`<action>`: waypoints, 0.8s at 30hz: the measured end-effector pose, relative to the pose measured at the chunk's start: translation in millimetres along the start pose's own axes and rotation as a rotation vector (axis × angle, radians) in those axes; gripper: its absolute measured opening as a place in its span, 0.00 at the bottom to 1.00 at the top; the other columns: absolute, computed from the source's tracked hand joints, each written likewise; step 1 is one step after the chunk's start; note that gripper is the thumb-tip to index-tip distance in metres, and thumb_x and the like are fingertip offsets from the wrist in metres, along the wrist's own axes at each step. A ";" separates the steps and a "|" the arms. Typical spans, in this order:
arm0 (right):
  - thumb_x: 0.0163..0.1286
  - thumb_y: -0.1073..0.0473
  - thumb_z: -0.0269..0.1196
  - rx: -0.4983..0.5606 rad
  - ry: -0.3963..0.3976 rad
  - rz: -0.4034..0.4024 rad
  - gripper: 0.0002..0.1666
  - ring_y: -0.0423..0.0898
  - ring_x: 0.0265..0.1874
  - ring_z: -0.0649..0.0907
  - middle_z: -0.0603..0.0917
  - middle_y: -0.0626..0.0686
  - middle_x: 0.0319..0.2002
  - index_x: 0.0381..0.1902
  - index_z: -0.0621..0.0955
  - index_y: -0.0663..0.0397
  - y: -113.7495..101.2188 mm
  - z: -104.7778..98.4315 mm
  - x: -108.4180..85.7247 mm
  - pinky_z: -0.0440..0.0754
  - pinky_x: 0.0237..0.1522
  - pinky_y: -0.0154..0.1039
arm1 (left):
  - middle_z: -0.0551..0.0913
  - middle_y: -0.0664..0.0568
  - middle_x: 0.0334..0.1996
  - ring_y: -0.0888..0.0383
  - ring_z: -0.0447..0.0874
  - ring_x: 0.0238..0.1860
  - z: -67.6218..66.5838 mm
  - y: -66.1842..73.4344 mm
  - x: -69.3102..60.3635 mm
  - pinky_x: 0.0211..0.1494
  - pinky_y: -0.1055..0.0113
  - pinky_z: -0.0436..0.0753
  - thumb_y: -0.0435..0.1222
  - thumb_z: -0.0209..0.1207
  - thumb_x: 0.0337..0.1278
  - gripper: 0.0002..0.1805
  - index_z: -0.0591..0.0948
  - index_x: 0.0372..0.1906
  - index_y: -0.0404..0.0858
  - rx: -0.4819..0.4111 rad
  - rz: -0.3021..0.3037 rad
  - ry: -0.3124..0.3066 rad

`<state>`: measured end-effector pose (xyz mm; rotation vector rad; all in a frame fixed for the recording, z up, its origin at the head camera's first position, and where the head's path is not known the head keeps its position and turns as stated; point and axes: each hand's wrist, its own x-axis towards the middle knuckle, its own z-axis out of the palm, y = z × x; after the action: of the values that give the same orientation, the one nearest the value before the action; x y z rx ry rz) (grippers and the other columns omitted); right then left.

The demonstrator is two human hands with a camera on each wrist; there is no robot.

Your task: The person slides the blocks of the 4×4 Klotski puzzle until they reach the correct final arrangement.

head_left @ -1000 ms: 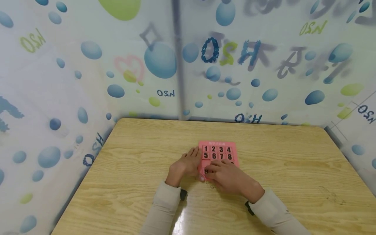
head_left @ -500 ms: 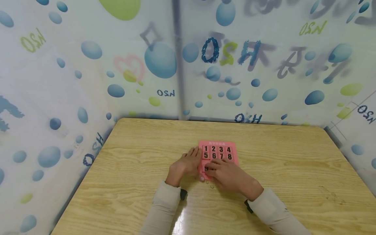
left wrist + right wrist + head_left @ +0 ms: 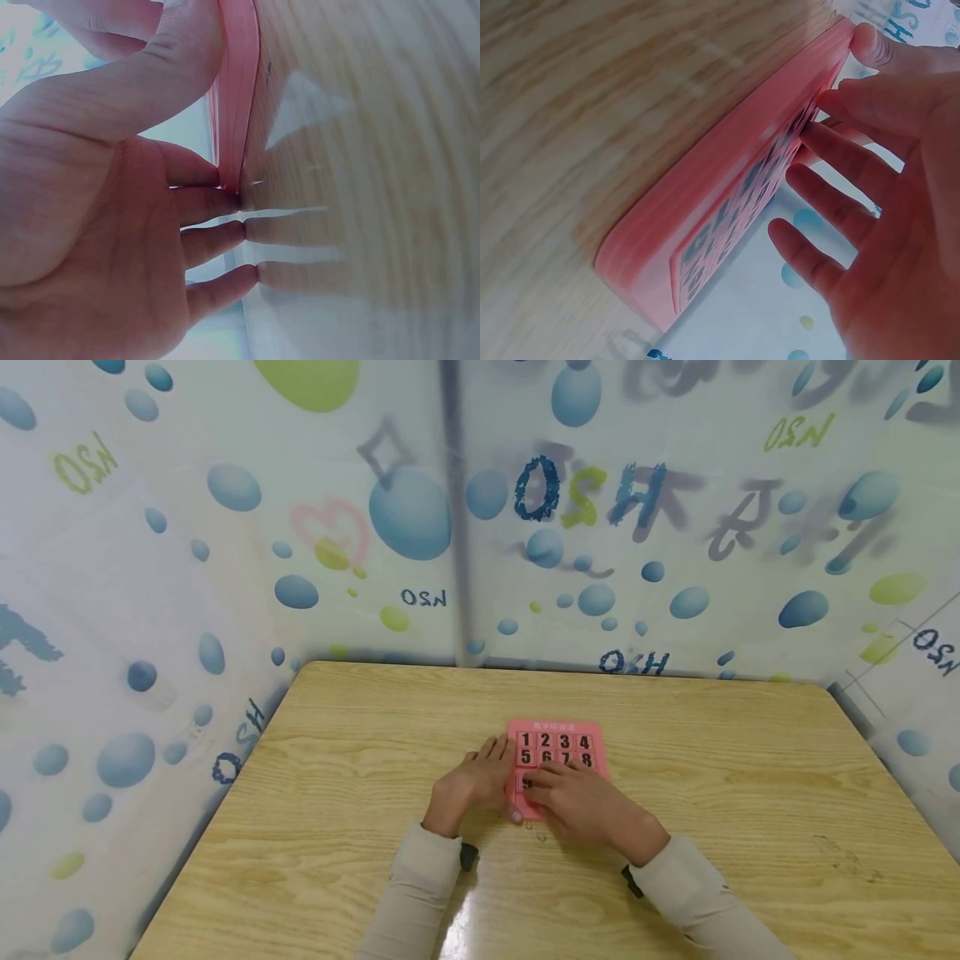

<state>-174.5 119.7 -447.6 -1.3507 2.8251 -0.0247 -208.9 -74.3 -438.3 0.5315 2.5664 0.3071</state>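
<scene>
A pink sliding number puzzle [image 3: 555, 727] lies flat on the table, its black numbers 1 to 8 showing in two rows. My left hand [image 3: 480, 779] rests along the puzzle's left edge with straight fingers, the thumb at its near left corner. In the left wrist view those fingertips meet the table beside the pink side wall [image 3: 241, 82]. Over the lower rows lies my right hand [image 3: 588, 802], its fingertips touching the tile marked 9 [image 3: 526, 782]. The right wrist view shows that hand's fingers [image 3: 810, 255] spread and nearly straight. Tiles under the right hand are hidden.
The wood-grain table [image 3: 360, 727] extends to both sides of the puzzle. Behind it hangs a pale printed curtain [image 3: 480, 568] with blue and green drops, which also closes off the left and right sides.
The right hand has moved slightly forward, away from the person. With it the 9 tile has slid up toward the 5. My left hand and the puzzle frame have stayed in place.
</scene>
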 end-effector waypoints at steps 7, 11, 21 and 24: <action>0.74 0.55 0.58 -0.001 -0.014 0.018 0.19 0.53 0.66 0.75 0.79 0.51 0.63 0.60 0.82 0.48 1.9 0.5 3.0 0.71 0.67 0.58 | 0.42 0.45 0.81 0.49 0.38 0.81 0.8 -0.7 0.3 0.80 0.51 0.51 0.56 0.71 0.46 0.65 0.44 0.80 0.36 -0.007 -0.001 -0.001; 0.76 0.54 0.56 0.014 -0.025 0.038 0.19 0.53 0.66 0.74 0.79 0.52 0.64 0.60 0.82 0.49 2.0 -0.2 3.7 0.70 0.67 0.59 | 0.41 0.45 0.81 0.49 0.37 0.81 0.5 -0.2 -0.1 0.80 0.51 0.51 0.56 0.71 0.47 0.65 0.44 0.80 0.36 -0.005 -0.003 -0.005; 0.77 0.53 0.53 0.021 -0.027 0.066 0.20 0.53 0.67 0.74 0.78 0.51 0.65 0.62 0.81 0.47 4.0 0.9 3.9 0.68 0.69 0.58 | 0.40 0.45 0.81 0.49 0.36 0.81 0.4 -0.1 1.2 0.80 0.51 0.49 0.55 0.70 0.48 0.64 0.43 0.80 0.36 0.004 -0.008 -0.022; 0.76 0.54 0.55 0.021 -0.011 0.055 0.19 0.53 0.66 0.75 0.79 0.51 0.64 0.61 0.81 0.48 4.2 -1.6 1.8 0.69 0.68 0.59 | 0.39 0.45 0.81 0.49 0.36 0.81 0.1 -0.6 1.9 0.80 0.52 0.50 0.56 0.70 0.48 0.64 0.43 0.80 0.37 0.004 -0.009 -0.019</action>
<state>-179.0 120.9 -446.1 -1.2641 2.8431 -0.0463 -210.6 -74.0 -439.5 0.5217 2.5514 0.2922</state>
